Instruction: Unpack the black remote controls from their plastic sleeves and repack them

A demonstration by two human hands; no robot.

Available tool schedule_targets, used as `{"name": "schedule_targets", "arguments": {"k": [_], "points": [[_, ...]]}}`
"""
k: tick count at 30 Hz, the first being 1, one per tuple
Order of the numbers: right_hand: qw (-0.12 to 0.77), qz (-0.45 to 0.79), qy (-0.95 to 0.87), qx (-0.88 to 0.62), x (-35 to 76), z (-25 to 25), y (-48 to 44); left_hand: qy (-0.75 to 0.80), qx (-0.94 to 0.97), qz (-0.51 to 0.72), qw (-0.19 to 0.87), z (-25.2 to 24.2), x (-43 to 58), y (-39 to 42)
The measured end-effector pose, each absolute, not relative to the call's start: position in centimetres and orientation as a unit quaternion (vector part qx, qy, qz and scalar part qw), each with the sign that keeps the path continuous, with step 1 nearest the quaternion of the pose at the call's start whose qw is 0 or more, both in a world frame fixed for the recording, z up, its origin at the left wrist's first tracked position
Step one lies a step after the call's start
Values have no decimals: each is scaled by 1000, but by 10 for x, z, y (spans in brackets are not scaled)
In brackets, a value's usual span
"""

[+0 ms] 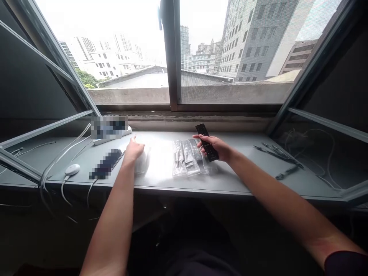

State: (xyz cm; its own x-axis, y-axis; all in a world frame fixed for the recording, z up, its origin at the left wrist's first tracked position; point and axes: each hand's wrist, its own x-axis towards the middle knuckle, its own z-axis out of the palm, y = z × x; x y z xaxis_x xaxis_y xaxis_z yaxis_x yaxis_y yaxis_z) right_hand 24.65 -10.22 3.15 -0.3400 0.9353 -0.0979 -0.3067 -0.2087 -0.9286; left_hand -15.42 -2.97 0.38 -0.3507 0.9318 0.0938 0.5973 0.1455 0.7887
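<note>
A black remote control (211, 150) is gripped in my right hand (217, 146), tilted with its buttoned face up and its far end pointing away from me. Below and left of it lie dark remote-like items in clear plastic bags (186, 160) on the desk. My left hand (135, 148) is at the left edge of some clear plastic bags (143, 161), which look blurred. Its thumb and forefinger show apart; the other fingers are hidden.
The grey desk (230, 180) runs beneath a window. At left are a phone-like device (106, 165), a white round charger (72, 169), a power strip (126, 132) and cables. Dark thin strips (277, 153) lie at right. Slanted metal frames (304, 65) flank both sides.
</note>
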Motion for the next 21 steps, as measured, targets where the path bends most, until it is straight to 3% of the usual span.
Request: {"name": "schedule_targets", "arguments": {"k": [5,8,9,14,18,21], "points": [[451,693,-428,-366,245,35,-104,768,572,262,119,18,-152,-35],[446,702,-419,-363,245,35,-103,760,580,286,63,35,-110,-36],[446,706,-417,-360,245,34,-102,726,600,322,99,40,-91,-36],[435,738,-393,-333,243,34,-98,382,647,445,488,47,14,-37],[432,752,-395,-304,241,34,-96,258,636,456,567,35,67,-35],[443,753,-387,-296,241,34,-95,238,624,489,561,26,76,-28]]}}
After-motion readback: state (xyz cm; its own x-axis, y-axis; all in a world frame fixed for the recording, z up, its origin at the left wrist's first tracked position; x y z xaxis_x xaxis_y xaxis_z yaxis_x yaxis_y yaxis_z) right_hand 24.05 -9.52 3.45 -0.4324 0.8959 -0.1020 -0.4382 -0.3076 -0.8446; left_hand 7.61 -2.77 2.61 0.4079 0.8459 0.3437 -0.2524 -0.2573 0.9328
